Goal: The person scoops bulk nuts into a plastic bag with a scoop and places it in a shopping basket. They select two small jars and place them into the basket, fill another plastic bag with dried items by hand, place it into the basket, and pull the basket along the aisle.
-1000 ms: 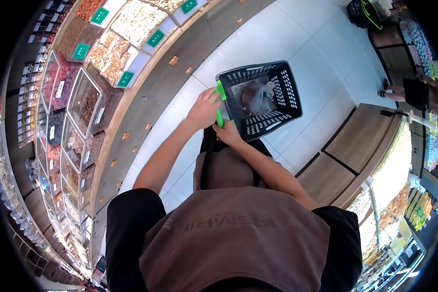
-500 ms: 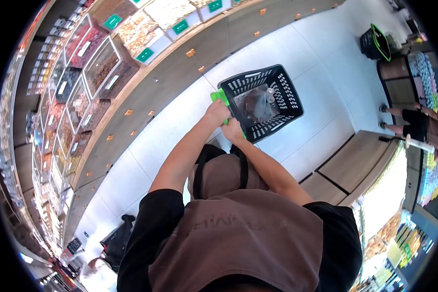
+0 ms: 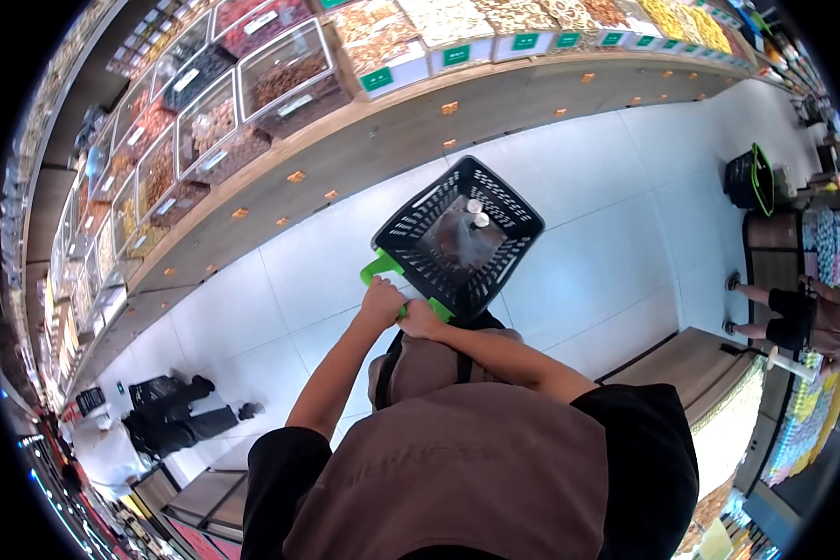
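A black shopping basket [image 3: 517,224] with slotted walls hangs or stands in front of me, tilted so that I look down into it. My left hand [image 3: 381,304] is closed around its green handle [image 3: 381,268]. Just to the right, my right hand [image 3: 422,320] grips the same handle, close beside the left. Inside the basket lies a clear plastic bag [image 3: 465,241] with something dark in it. Two round white caps [image 3: 477,214] show by the bag; what they belong to is hidden.
Along the left and far side runs a wooden counter [image 3: 364,140] with clear bins [image 3: 285,79] of dried foods. A person [image 3: 173,420] is at lower left, another [image 3: 793,313] at far right. A second basket [image 3: 749,179] stands at right. Display cabinets [image 3: 686,373] rise close on my right.
The view has turned, and the counter now spreads farther across the top. The basket and both hands sit lower and left in view. More of the person at lower left shows.
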Tool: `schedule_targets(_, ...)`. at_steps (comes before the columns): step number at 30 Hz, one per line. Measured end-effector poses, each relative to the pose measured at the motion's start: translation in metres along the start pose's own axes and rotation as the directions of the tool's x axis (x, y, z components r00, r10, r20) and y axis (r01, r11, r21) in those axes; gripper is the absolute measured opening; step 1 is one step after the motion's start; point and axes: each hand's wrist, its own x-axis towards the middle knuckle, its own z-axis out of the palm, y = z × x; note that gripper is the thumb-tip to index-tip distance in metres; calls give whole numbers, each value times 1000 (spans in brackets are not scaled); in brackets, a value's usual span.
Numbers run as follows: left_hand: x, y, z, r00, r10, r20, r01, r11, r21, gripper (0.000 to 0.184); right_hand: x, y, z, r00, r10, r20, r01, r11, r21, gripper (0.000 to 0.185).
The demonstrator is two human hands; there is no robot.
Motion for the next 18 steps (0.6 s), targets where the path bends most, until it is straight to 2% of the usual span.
schedule_targets(2,-29,0,9,993,-78,86,86,992,-89,10,-2,5,21,999,-29,33,28,999,30,29)
schedule_targets(4,-49,-3,32,987,-80,141,99,987,-127,16,-1,10,35,953,-96,286,120,990,-69,31)
schedule_targets(6,-68,-1,57,985,-73,158,114,956,-271,23,-3,10,40,901,-37,433,118,980,-163,33)
schedule_targets(8,-77,1,61,972,-42,229,127,922,-367,33,-8,-1,34,854,72,514,72,964,-256,33)
schedule_targets(10,-82,4,67,977,2,215,121,819,-560,32,-11,0,29,832,38,553,176,928,-328,35)
schedule_targets(12,-81,9,69,984,15,178,104,765,-635,32,-12,-8,6,790,104,604,234,860,-454,36)
schedule_targets(15,-59,26,80,993,3,116,82,687,-722,32,-16,-26,-32,818,181,546,230,768,-598,31)
schedule_targets(17,-43,36,76,996,-27,88,84,651,-754,33,-9,-17,-53,849,56,525,354,677,-645,27)
schedule_targets(18,-34,40,70,997,-74,26,65,600,-797,32,-5,-17,-65,848,62,527,360,661,-658,27)
